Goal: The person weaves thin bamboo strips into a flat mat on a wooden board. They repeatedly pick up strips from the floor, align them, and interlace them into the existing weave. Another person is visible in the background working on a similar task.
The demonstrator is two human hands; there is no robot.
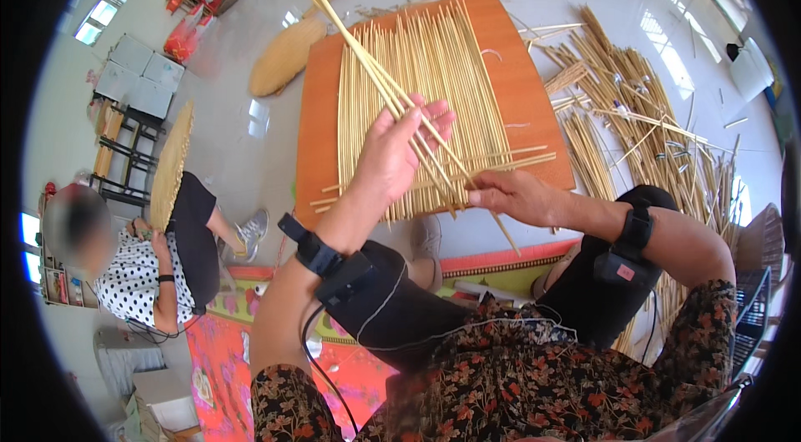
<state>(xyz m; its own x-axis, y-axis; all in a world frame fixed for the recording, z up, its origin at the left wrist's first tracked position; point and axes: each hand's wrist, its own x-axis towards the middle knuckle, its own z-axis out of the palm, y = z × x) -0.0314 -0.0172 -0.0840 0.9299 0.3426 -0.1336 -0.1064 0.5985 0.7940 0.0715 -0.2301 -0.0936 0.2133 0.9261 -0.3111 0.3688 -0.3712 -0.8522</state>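
The held stalks (pixel 360 50) slant above the board (pixel 534 100), their long ends projecting past its far-left side and one short end past its near edge. Beneath them, cross stalks (pixel 526 160) lie along the near edge, over a row of parallel stalks (pixel 434 50) that runs towards the far edge.

Likely faults: the long ends may swing and catch the row, since the bundle is supported near its lower part only. The cross stalks may be dragged out of line if a held tip snags them. The row may spread, as no clamp is visible along the left or right edge. A stalk bent too sharply may split.

Left hand (pixel 390 150): closed around the held stalks, thumb across them, raised above the near half of the board; forearm rising from the lower left. Right hand (pixel 513 192): above the near edge, towards the near-right corner, back upward, fingers curled and pointing left at the crossing of the stalks; whether it pinches one cannot be told. The forearm enters from the right
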